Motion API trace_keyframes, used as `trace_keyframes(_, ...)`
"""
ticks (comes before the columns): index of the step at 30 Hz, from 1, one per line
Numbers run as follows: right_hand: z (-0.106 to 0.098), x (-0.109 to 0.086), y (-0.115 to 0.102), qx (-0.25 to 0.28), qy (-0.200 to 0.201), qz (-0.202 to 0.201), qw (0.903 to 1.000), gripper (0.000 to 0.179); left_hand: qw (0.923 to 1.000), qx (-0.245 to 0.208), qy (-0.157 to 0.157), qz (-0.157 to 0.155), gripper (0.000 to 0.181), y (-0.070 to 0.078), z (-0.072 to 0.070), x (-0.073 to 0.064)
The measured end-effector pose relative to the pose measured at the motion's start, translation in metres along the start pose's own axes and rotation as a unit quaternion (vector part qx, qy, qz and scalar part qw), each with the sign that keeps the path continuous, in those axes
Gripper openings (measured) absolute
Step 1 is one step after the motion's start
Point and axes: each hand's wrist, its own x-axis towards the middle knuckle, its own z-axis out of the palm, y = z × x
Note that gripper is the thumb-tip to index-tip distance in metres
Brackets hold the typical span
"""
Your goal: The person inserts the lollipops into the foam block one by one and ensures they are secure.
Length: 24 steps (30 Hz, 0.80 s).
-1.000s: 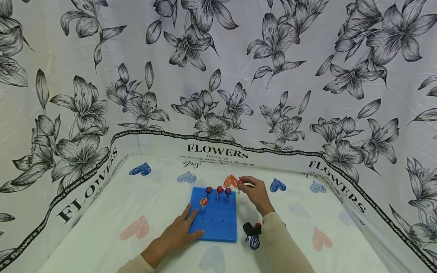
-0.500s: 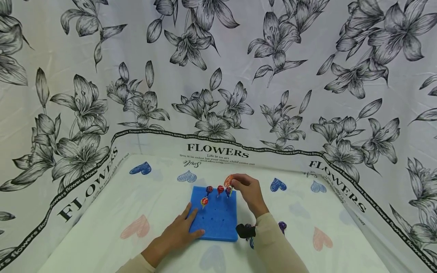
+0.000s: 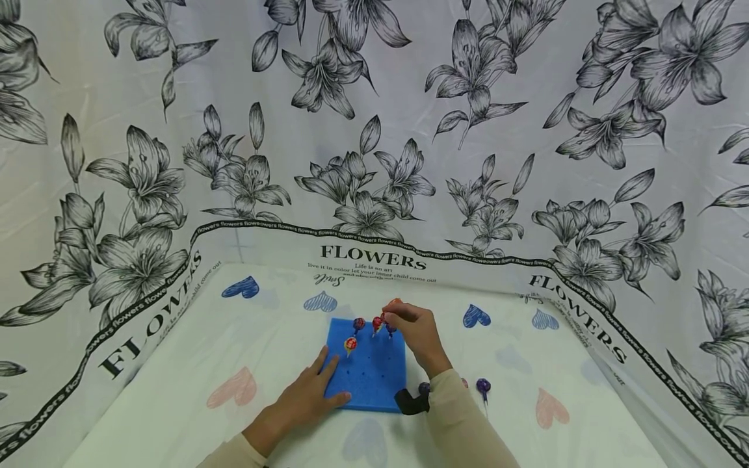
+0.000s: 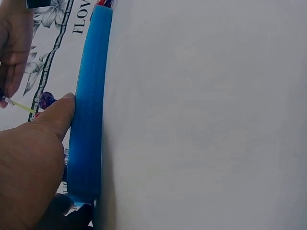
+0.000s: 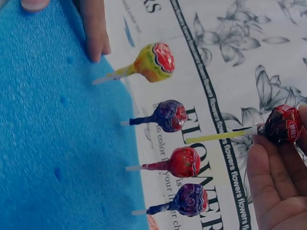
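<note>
A blue foam block point(image 3: 365, 393) with small holes lies on the cloth. My left hand point(image 3: 304, 395) rests on its left edge, fingers extended over the top and the thumb at the near side. Four-side wrapped lollipops stand stick-down in the foam: a yellow-red one point(image 5: 156, 62) and, in the back row, a purple one point(image 5: 169, 116), a red one point(image 5: 184, 162) and another purple one point(image 5: 191, 200). Above that back row my right hand point(image 3: 418, 335) pinches a dark red lollipop point(image 5: 283, 123) by its wrapped head. Its yellow stick points at the foam, its tip free in the air.
Right of the block a purple lollipop point(image 3: 483, 386) lies on the cloth, with others partly hidden by the right sleeve point(image 3: 465, 416). A black wrist mount point(image 3: 411, 402) overlaps the block's near right corner. A flower-printed curtain point(image 3: 374, 182) hangs behind.
My right hand has carried the dark red lollipop leftward, from beyond the block's right edge to over its back row. More lollipops show beside the right sleeve. My left hand stays put.
</note>
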Motion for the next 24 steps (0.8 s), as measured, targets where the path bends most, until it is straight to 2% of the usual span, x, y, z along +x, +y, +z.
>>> trace_keyframes(7, 0.009, -0.005, 0.006, -0.026, -0.013, 0.001, 0.9996, 0.026, 1.0000, -0.001, 0.000, 0.000, 0.092, -0.001, 0.001, 0.002)
trace_keyframes(17, 0.016, -0.010, 0.011, -0.020, -0.031, 0.023, 0.9991, 0.022, 1.0000, -0.001, 0.000, 0.004, 0.091, -0.001, -0.001, 0.000)
trace_keyframes(24, 0.019, -0.015, 0.019, -0.021, -0.038, 0.020, 0.9988, 0.023, 0.9999, -0.001, 0.001, 0.010, 0.091, -0.003, 0.000, 0.000)
